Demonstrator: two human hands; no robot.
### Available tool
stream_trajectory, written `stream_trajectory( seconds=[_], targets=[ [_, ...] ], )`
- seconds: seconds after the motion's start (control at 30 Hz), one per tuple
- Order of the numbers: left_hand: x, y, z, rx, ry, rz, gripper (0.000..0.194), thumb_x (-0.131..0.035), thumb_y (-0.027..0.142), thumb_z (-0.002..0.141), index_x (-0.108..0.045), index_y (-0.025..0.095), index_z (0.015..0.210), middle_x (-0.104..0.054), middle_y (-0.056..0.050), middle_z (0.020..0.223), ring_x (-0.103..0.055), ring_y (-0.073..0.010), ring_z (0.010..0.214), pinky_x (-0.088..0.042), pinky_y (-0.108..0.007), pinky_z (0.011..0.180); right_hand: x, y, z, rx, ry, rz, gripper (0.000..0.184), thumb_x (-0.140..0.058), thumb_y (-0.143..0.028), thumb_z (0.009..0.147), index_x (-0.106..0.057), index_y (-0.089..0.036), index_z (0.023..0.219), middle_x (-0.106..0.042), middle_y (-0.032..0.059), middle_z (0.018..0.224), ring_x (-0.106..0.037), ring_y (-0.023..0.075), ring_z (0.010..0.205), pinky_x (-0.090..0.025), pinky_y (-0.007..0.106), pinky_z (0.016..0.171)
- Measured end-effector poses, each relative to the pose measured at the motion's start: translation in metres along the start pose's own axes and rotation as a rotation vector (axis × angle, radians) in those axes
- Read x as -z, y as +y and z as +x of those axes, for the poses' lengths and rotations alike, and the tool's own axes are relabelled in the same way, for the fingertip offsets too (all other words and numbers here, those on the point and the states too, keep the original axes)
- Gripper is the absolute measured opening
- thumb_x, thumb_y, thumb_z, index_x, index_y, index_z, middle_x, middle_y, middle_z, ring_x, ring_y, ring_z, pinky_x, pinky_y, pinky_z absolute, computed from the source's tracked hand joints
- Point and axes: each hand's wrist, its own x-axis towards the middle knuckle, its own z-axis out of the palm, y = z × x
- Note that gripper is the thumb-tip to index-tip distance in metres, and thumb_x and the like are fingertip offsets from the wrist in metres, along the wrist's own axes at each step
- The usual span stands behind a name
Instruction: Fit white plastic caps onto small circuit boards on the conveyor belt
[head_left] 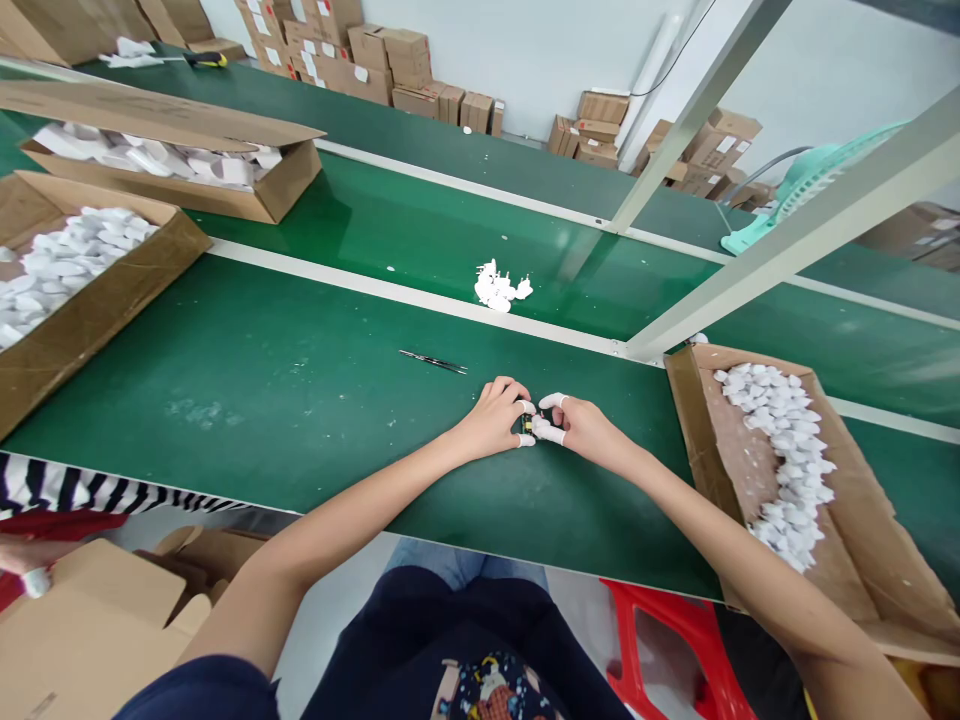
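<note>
Over the green bench [247, 350], my left hand [496, 418] pinches a small part with black and yellow areas [528, 426], which looks like a tiny electronic piece. My right hand [589, 432] meets it from the other side, its thumb and forefinger closed around the part's right end, where something white shows. White finger cots cover the working fingertips of both hands, and they hide much of the part. Black tweezers [433, 361] lie on the bench beyond my left hand. A small heap of white pieces [501, 288] sits behind the pale rail.
On the right stands an open cardboard box [701, 440] of white plastic pieces. Two more boxes of white pieces, a near one [97, 315] and a far one [277, 185], occupy the left. A metal post [795, 240] slants up beside a green fan [817, 185]. Another person's hand [30, 570] shows lower left.
</note>
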Motion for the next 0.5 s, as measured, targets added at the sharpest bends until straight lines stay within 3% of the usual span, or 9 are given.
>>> stream_trajectory(
  seconds=[0.2,0.3,0.4,0.5],
  targets=[
    [0.000,-0.002,0.001,0.006,0.002,-0.034,0.036,-0.068,0.037,0.076,-0.060,0.014,0.103,-0.051,-0.009,0.116,-0.035,-0.0259,0.114,-0.034,-0.040,0.092,-0.010,0.004,0.009,-0.137,-0.127,0.097,0.020,-0.057,-0.027,0.083,-0.042,-0.015,0.077,-0.055,0.0021,0.069,-0.049,0.0113,0.053,-0.032,0.023,0.049],
    [0.000,-0.002,0.001,0.004,0.003,-0.037,0.038,-0.069,0.038,0.076,-0.060,0.015,0.104,-0.051,-0.008,0.116,-0.035,-0.0261,0.114,-0.034,-0.040,0.092,-0.007,0.005,0.007,-0.190,-0.204,0.377,0.020,-0.057,-0.026,0.082,-0.041,-0.015,0.085,-0.055,0.0001,0.066,-0.054,0.0123,0.050,-0.041,0.023,0.047],
    [0.000,-0.002,0.001,0.008,0.002,-0.031,0.038,-0.070,0.038,0.075,-0.060,0.013,0.101,-0.051,-0.008,0.116,-0.035,-0.0257,0.114,-0.034,-0.040,0.091,-0.001,0.010,0.008,-0.142,-0.341,0.756,0.037,-0.061,-0.036,0.081,-0.039,-0.017,0.104,-0.058,-0.0010,0.070,-0.062,0.0161,0.058,-0.051,0.028,0.054],
    [0.000,-0.002,0.002,0.010,-0.005,-0.028,0.037,-0.070,0.038,0.075,-0.059,0.013,0.100,-0.051,-0.008,0.116,-0.035,-0.0256,0.114,-0.034,-0.040,0.091,0.000,0.011,0.009,-0.152,-0.341,0.799,0.038,-0.059,-0.037,0.083,-0.038,-0.017,0.108,-0.060,-0.0005,0.070,-0.063,0.0171,0.058,-0.054,0.030,0.054]
  ],
)
